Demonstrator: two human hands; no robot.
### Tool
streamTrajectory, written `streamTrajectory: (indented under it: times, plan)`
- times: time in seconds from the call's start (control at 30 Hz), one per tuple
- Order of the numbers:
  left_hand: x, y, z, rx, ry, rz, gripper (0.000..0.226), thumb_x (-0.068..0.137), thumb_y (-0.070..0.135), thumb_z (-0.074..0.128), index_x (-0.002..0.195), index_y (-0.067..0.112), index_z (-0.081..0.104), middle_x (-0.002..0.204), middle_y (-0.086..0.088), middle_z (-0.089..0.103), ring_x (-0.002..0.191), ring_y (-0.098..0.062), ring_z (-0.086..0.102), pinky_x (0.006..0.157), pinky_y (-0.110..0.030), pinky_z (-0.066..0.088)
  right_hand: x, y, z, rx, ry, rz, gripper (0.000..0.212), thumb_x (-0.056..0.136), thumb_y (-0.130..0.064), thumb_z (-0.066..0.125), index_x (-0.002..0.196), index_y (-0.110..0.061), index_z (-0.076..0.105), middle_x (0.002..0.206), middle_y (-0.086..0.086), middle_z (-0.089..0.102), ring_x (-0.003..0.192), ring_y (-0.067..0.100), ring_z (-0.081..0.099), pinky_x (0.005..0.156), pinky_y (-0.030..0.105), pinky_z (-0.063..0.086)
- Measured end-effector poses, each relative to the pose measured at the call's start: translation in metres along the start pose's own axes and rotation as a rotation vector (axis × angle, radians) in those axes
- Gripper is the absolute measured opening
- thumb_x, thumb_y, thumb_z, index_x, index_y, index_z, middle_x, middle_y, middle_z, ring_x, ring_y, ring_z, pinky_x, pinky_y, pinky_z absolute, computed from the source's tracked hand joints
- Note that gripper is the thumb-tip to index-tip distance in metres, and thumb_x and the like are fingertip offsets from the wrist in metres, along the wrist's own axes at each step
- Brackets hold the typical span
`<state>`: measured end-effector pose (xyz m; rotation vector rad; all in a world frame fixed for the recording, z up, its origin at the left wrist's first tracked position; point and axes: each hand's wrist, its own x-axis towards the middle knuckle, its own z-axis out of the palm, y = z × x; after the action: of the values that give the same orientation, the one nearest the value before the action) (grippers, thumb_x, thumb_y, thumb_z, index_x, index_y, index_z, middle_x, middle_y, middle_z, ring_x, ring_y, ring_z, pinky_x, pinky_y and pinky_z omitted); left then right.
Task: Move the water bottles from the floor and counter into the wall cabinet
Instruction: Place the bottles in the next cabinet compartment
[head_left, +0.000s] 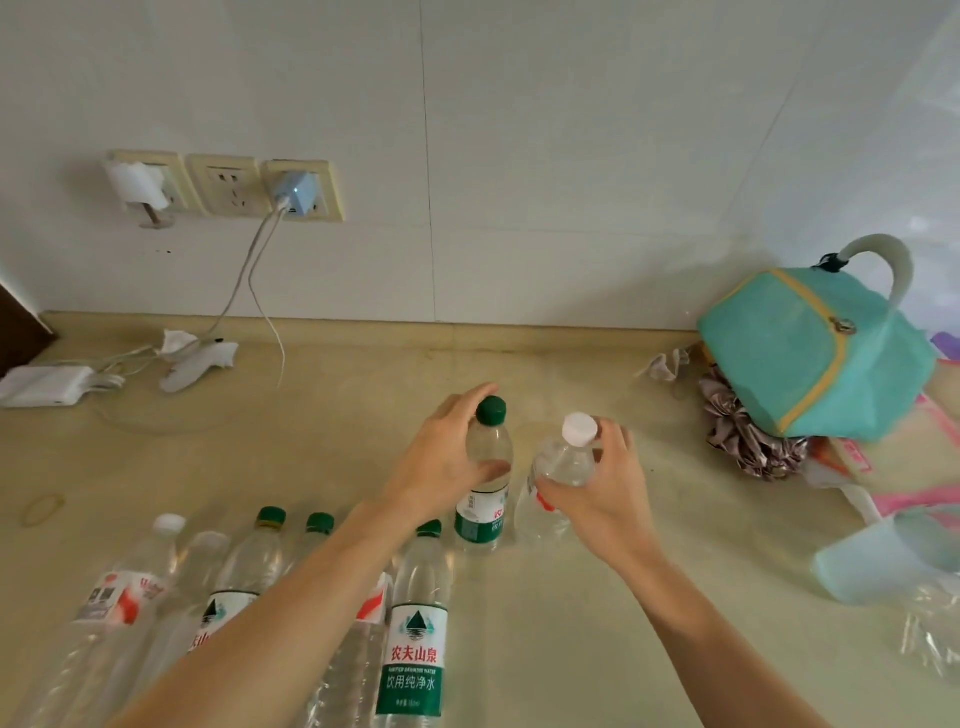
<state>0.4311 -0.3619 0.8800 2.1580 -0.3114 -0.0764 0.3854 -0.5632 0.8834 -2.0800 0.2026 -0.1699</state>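
Now the left hand (441, 457) curls around the shoulder of a clear plastic green-capped water bottle (485, 483) standing on the beige stone counter (322, 447). Just to its right, the right hand (605, 493) grips the neck of a tilted clear white-capped water bottle (561, 467). More clear bottles (415, 623) stand below the left hand; a teal fabric bag (810, 358) sits beyond the right hand.

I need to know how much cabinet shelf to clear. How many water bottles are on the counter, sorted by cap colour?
Green-capped bottles: 4, one gripped by the left hand
White-capped bottles: 2, one gripped by the right hand
Bottles with cap hidden or unclear: 2
Total: 8 bottles
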Motion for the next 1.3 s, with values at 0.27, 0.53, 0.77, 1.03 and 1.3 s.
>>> streamTrajectory:
  times: [0.27,0.53,0.77,1.03,1.3]
  plan:
    - [-0.006,-0.004,0.006,0.03,0.088,0.053,0.078,0.073,0.02,0.088,0.132,0.047,0.044,0.121,0.034,0.05,0.115,0.017,0.045,0.093,0.002,0.031,-0.002,0.005,0.005,-0.014,-0.014,-0.143,0.065,0.067,-0.015,0.089,0.108,-0.045,0.047,0.116,-0.019,0.044,0.106,-0.008,0.046,0.08,0.001,0.037]
    - [-0.008,-0.008,0.01,0.006,0.068,0.028,0.081,0.076,0.023,0.087,0.142,0.037,0.041,0.137,0.021,0.048,0.123,0.002,0.047,0.101,-0.01,0.033,0.0,0.017,0.01,-0.01,-0.007,-0.099,0.065,0.073,-0.022,0.086,0.122,-0.038,0.048,0.119,-0.018,0.042,0.109,-0.007,0.046,0.084,0.014,0.038]
    - [-0.011,-0.016,0.018,-0.065,0.064,-0.051,0.083,0.074,0.03,0.088,0.14,0.039,0.039,0.133,0.018,0.056,0.126,-0.004,0.052,0.108,-0.026,0.041,-0.002,0.029,0.01,-0.003,-0.086,-0.095,0.072,0.075,-0.03,0.087,0.126,-0.048,0.039,0.123,-0.023,0.042,0.113,-0.007,0.048,0.083,0.01,0.041]
    - [-0.014,-0.043,0.04,-0.153,0.015,-0.253,0.085,0.064,0.036,0.092,0.128,0.049,0.036,0.117,0.022,0.06,0.111,-0.004,0.06,0.09,-0.025,0.049,0.007,0.064,0.017,0.182,-0.297,0.108,0.083,0.07,-0.015,0.087,0.13,-0.051,0.043,0.118,-0.027,0.064,0.106,-0.003,0.065,0.082,0.019,0.055]
    - [-0.016,-0.052,0.053,-0.248,0.059,-0.342,0.066,0.059,0.045,0.088,0.116,0.045,0.054,0.104,0.021,0.07,0.099,0.001,0.066,0.085,-0.025,0.052,0.019,0.083,0.023,0.253,-0.331,0.204,0.066,0.064,-0.007,0.093,0.115,-0.035,0.061,0.1,-0.023,0.074,0.091,-0.002,0.071,0.068,0.007,0.051]
